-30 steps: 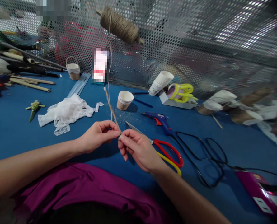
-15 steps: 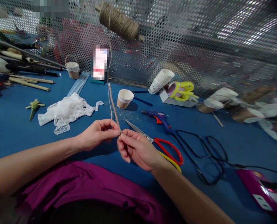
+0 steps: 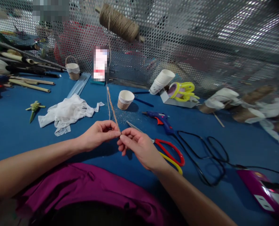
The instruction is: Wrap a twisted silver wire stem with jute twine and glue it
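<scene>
My left hand (image 3: 102, 134) pinches a thin, twine-wrapped stick (image 3: 112, 105) near its lower end; the stick leans up and away over the table. Thumb and fingers of my right hand (image 3: 139, 146) close on the same lower end, touching my left fingertips. A loose strand of twine (image 3: 108, 105) runs beside the stick, up toward the large twine spool (image 3: 118, 23) hanging on the mesh. Beyond the hands stands a small twine-wrapped cup (image 3: 125, 100) with a white lace rim. Scissors (image 3: 167, 150) with red and yellow handles lie partly behind my right hand.
A blue glue gun (image 3: 160, 121) lies to the right, its black cord (image 3: 200, 158) looping to a purple power strip (image 3: 259, 191). White lace (image 3: 67, 111) is heaped at left, near a small handled basket (image 3: 73, 70). Stacked paper cups (image 3: 161, 82) lean at the back.
The stick's upper end has swung slightly left and down. My right fingers have shifted a little around the lower end, with the right hand tilting up slightly.
</scene>
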Demonstrator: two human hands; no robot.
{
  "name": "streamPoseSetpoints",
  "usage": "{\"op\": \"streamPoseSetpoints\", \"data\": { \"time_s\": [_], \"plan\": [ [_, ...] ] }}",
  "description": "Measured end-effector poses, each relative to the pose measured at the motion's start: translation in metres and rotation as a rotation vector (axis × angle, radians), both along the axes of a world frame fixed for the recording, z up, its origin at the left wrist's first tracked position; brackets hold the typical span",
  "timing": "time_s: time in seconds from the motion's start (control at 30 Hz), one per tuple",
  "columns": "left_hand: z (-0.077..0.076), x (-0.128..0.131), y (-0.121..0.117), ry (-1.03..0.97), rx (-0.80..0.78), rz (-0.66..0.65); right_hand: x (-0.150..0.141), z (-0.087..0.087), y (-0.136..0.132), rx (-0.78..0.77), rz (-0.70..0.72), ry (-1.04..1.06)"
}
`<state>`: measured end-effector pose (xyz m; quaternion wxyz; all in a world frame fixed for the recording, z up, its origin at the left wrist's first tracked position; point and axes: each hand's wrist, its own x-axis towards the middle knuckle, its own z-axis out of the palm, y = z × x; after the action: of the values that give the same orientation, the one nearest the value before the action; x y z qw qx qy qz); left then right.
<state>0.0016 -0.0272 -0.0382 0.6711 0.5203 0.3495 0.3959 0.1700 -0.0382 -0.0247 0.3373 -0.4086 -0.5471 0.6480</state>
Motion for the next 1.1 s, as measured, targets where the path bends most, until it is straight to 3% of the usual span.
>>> {"op": "streamPoseSetpoints", "data": {
  "time_s": [0.83, 1.1],
  "plan": [
    [0.0014, -0.002, 0.0027, 0.049, 0.081, 0.021, -0.0011, -0.0034, -0.0009, -0.103, 0.025, 0.036],
    [0.0058, 0.0002, 0.0024, 0.074, 0.07, 0.027, -0.0021, -0.0039, -0.0018, -0.002, -0.028, 0.004]
  ]
}}
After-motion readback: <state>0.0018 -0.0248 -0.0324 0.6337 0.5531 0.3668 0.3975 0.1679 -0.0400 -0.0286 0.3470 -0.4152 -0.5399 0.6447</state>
